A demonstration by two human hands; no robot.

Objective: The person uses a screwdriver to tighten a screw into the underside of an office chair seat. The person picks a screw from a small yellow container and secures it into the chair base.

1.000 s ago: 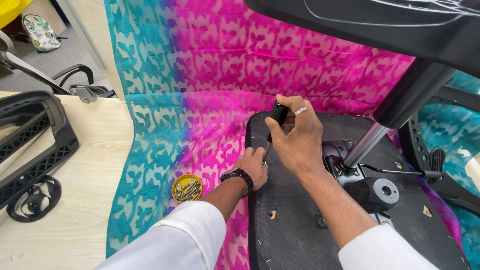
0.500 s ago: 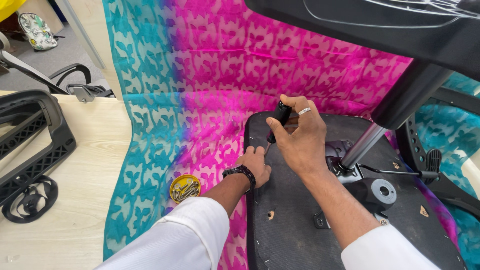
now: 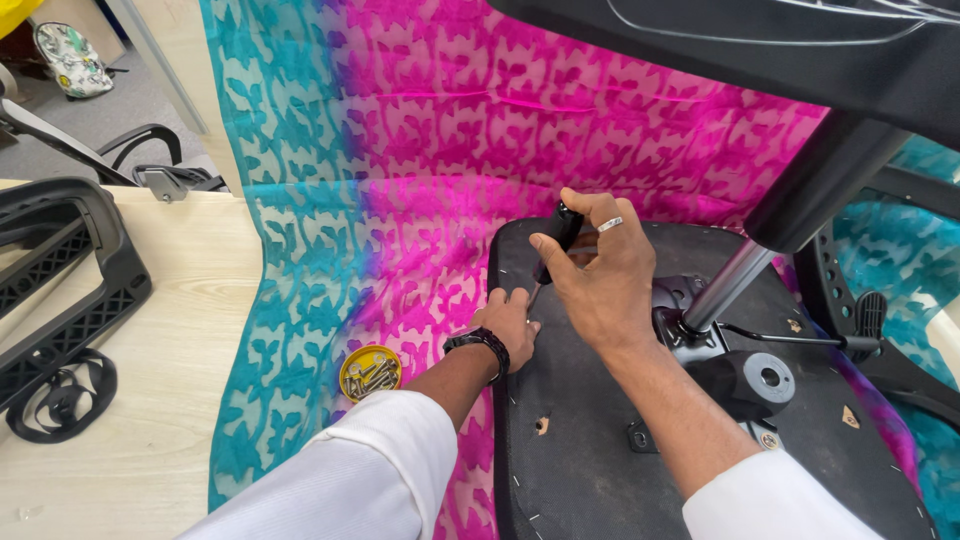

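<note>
Here we see our right hand (image 3: 600, 275) wrapped around the black handle of a screwdriver (image 3: 556, 238), the fingers pressed tight about it in a closed grip. The tool's long axis runs from upper right, at the handle, down and to the left, so that its thin shaft meets the underside of the overturned chair seat (image 3: 600, 460) near that seat's left edge. Our left hand (image 3: 508, 322) lies just below and left of the tip, fingers curled and resting on the seat edge, clasping nothing that we can make out; it is the hand nearer the tip. The seat lies on a pink and teal cloth (image 3: 400, 180) over the tabletop (image 3: 150, 400), with a small yellow tin of screws (image 3: 371, 372) near the left wrist.
</note>
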